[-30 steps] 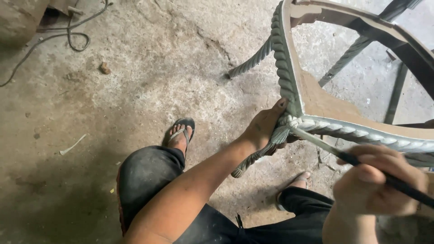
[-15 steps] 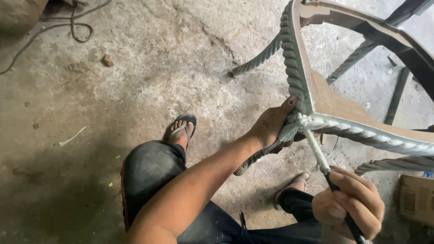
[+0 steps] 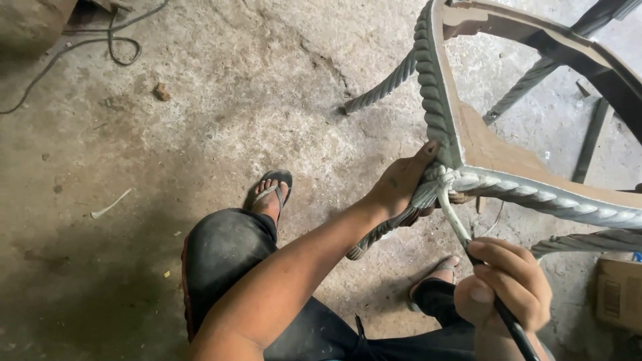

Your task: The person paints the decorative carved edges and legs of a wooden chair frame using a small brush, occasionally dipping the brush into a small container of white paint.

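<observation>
Cable (image 3: 114,41) lies far left of chair frame (image 3: 461,144).

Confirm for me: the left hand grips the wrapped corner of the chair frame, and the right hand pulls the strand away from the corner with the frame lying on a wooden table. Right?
Not quite. The head view shows the chair frame over a bare concrete floor, not on a wooden table. The rest holds: the left hand grips the wrapped corner, and the right hand pulls the strand away from it.
</observation>
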